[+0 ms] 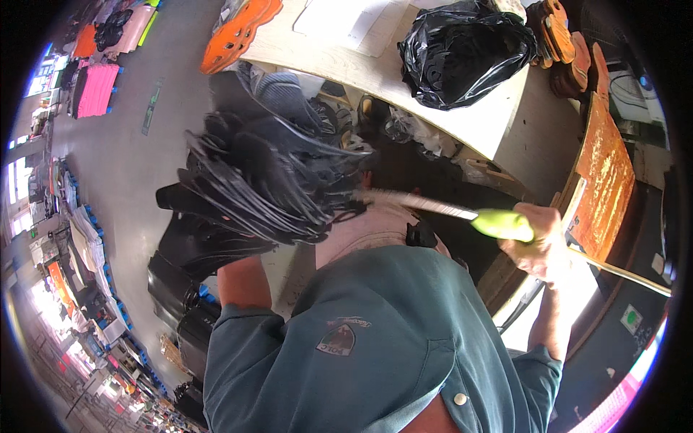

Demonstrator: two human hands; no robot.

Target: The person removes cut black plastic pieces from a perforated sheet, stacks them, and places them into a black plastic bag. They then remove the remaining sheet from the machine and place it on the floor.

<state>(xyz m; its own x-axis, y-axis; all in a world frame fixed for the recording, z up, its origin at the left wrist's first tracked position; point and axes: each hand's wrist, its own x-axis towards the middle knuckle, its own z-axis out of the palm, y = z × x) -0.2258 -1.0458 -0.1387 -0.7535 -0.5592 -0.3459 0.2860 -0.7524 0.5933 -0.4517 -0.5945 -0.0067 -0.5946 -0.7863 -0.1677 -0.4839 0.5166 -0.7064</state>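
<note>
A thick bundle of flat black sheet pieces, some with cut-out shapes, is held up in front of my body at the left. My left forearm goes up under it, and the pieces hide most of that hand. At the right, my right hand is closed round the lime-green handle of a long thin tool. Its narrow brownish working end reaches left to the bundle's edge and is smeared by motion, so I cannot tell whether it is a brush or a blade.
A pale worktable ahead carries papers, an orange cut-out template and a black plastic bag of dark pieces. Clutter fills the space beneath. Right of me leans a worn orange board. Grey floor stretches left toward stacked goods.
</note>
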